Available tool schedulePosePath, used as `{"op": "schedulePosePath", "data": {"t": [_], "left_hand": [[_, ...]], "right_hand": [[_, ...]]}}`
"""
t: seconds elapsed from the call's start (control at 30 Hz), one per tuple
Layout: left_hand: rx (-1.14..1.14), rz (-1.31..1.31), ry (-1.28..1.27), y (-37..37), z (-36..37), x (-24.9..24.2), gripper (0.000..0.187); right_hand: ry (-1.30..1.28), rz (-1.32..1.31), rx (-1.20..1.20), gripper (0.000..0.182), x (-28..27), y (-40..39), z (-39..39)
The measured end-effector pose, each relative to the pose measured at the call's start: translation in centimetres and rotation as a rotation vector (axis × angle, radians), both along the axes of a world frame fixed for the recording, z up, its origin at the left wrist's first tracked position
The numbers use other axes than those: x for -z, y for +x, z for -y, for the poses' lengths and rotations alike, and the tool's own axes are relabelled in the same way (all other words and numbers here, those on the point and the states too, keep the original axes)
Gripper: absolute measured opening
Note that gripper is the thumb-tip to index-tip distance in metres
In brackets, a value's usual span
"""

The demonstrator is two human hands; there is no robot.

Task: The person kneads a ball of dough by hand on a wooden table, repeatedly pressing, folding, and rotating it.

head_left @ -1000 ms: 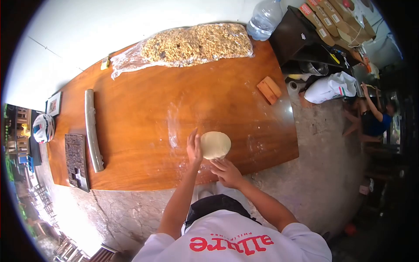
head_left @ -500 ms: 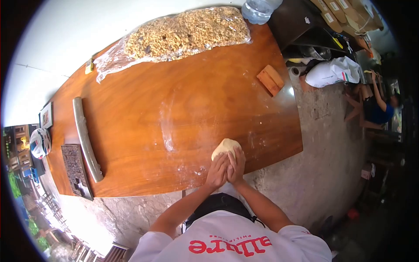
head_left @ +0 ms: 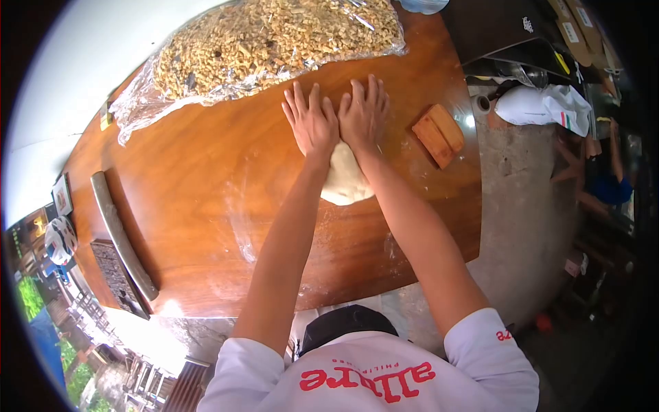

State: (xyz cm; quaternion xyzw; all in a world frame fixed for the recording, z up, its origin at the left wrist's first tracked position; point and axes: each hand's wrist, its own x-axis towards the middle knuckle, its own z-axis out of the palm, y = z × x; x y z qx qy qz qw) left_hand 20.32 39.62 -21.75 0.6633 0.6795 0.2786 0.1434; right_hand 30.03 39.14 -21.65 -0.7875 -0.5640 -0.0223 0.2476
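A pale lump of dough [head_left: 345,180] lies on the wooden table [head_left: 199,206] between my forearms. My left hand [head_left: 312,122] is open, its fingers spread and pointing away from me, with the heel at the dough's far left edge. Beside it, my right hand [head_left: 364,115] is also open and stretched out, its heel touching the far right of the dough. Both arms reach straight forward, and the wrists cover part of the dough's far side. Whitish flour smears mark the wood around it.
A large clear plastic bag of small golden-brown pieces [head_left: 274,51] lies along the far edge. A wooden block [head_left: 438,135] is at the right. On the left are a long grey roll [head_left: 122,230] and a dark carved board [head_left: 117,275]. Another person [head_left: 611,185] is at far right.
Both hands have pushed forward from the near edge, and the arms are now extended. The dough has moved farther onto the table. The fingers went from over the dough to beyond it.
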Motion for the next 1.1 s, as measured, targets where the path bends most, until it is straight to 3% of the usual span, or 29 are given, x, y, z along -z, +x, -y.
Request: {"op": "schedulePosePath", "data": {"t": [0.1,0.17,0.2,0.23,0.27,0.33,0.43,0.47,0.5,0.53,0.57,0.6,0.63,0.7,0.77,0.83,0.87,0.9,0.97,1.03,1.1], "left_hand": [[0.072,0.002,0.043,-0.6,-1.2,0.5,0.047],[0.167,0.047,0.011,-1.6,0.3,0.0,0.052],[0.324,0.138,-0.122,-2.2,2.2,-0.8,0.055],[0.48,0.228,-0.253,-2.8,4.1,-1.4,0.058],[0.496,0.311,-0.339,-3.3,6.4,-1.7,0.06],[0.41,0.609,-0.489,-4.0,11.8,-3.2,0.066],[0.22,1.063,-0.623,-5.7,19.8,-6.8,0.069],[0.165,1.301,-0.621,-7.0,22.4,-6.8,0.069],[0.105,1.538,-0.617,-8.5,25.1,-5.9,0.068],[-0.01,1.464,-0.608,-10.8,27.6,-4.5,0.067],[-0.118,1.388,-0.596,-13.1,29.5,-3.5,0.067],[-0.217,1.354,-0.589,-15.2,31.1,-3.7,0.064],[-0.315,1.32,-0.585,-16.6,32.6,-3.9,0.061],[-0.413,1.24,-0.52,-18.0,34.0,-4.5,0.059],[-0.541,1.149,-0.469,-18.7,35.2,-5.0,0.057],[-0.27,0.77,-0.238,-18.1,35.8,-4.9,0.056],[-0.096,0.715,-0.196,-17.9,36.6,-3.1,0.057],[-0.102,0.724,-0.204,-17.2,37.0,-3.5,0.057],[0.369,0.504,-0.216,-15.3,37.5,-5.6,0.059],[0.445,0.432,-0.186,-13.7,39.2,-5.6,0.059],[0.539,0.362,-0.158,-12.7,40.6,-4.8,0.059]], "right_hand": [[0.132,-0.14,-0.1,0.039,1.1,0.6,-1.7],[0.089,-0.486,-0.343,0.034,1.9,3.5,-1.6],[0.063,-1.185,-0.383,0.035,0.6,5.3,-0.3],[0.061,-1.27,-0.28,0.036,-1.4,6.6,2.0],[0.056,-1.355,-0.176,0.037,-3.3,7.5,5.2],[0.067,-0.99,-0.116,0.044,-2.3,9.3,11.9],[0.244,-0.765,-0.235,0.051,2.8,4.9,18.8],[0.114,-0.727,-0.144,0.05,0.6,1.2,19.4],[0.067,-0.889,-0.175,0.049,-0.1,-0.6,19.3],[0.018,-1.05,-0.208,0.048,-0.9,-2.3,18.8],[-0.152,-0.665,-0.262,0.044,-3.5,-5.0,18.1],[-0.066,-0.514,-0.401,0.041,-6.9,-7.7,18.7],[-0.153,-0.42,-0.525,0.038,-9.8,-9.7,19.6],[0.066,-0.217,-0.659,0.047,-8.5,-13.9,24.8],[-0.029,-0.215,-0.846,0.051,-7.9,-14.0,30.4],[-0.096,-0.159,-0.919,0.052,-6.6,-11.6,36.8],[-0.115,-0.087,-0.927,0.053,-5.4,-9.7,39.8],[-0.198,-0.069,-0.926,0.054,-4.5,-7.7,42.1],[-0.293,-0.05,-0.934,0.055,-3.6,-4.5,45.8],[-0.179,-0.482,-0.641,0.051,-3.1,-3.0,47.8],[-0.078,-0.549,-0.563,0.049,-4.4,-3.8,47.3]]}}
